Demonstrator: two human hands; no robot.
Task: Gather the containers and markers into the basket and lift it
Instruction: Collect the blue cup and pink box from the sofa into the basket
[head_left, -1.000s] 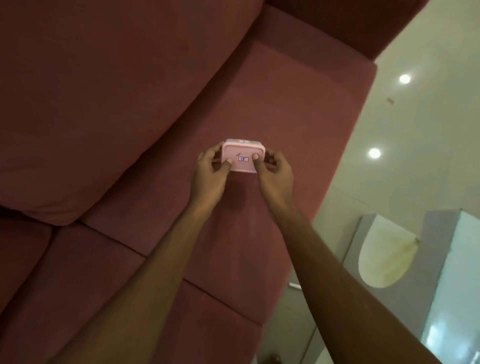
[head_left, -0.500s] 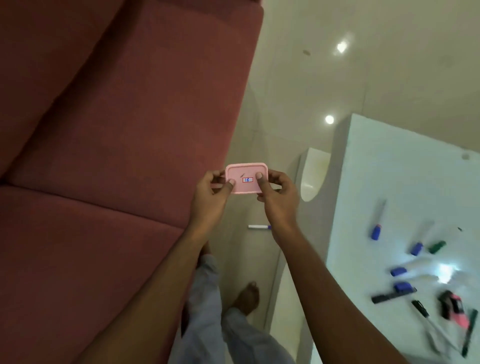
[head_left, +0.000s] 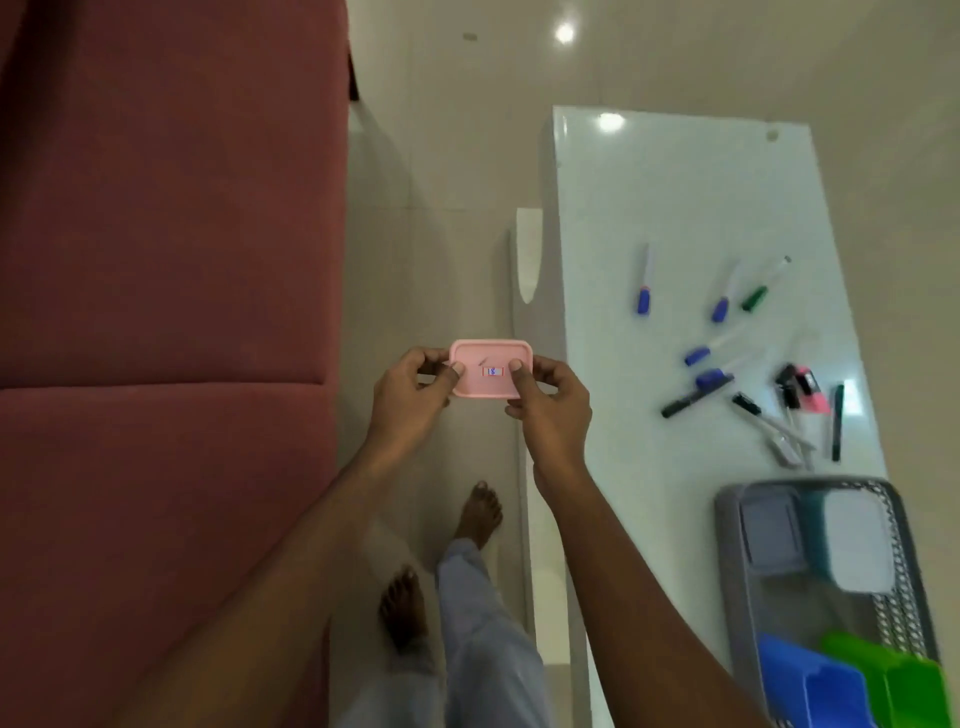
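Glossy cream floor runs up the middle of the frame. A dusty-red sofa fills the whole left side, and a shiny white table stands on the right.

From my station I see the pink container held up at centre frame, over the strip of floor between sofa and table and touching neither. Its lid faces the camera. A small white sticker on the lid has a red border and blue writing that looks like "18" (the digits are tiny, so I won't swear to it).

The left hand pinches the container's left end, thumb on the lid and fingers curled behind. The right hand grips the right end the same way, its thumb tip just beside the sticker.

Loose markers lie scattered on the table right of centre. One blue-capped marker lies apart toward the upper left of the group. A green-capped marker, a black marker and a pink highlighter lie among the others. Any print on them is too blurred to read.

The grey mesh basket sits on the table at lower right. Inside it, a grey-lidded container and a white-lidded container lie side by side at the upper end. A blue container and a green container lie at the lower end, cut off by the frame edge.

Two bare feet stand on the floor below the hands.
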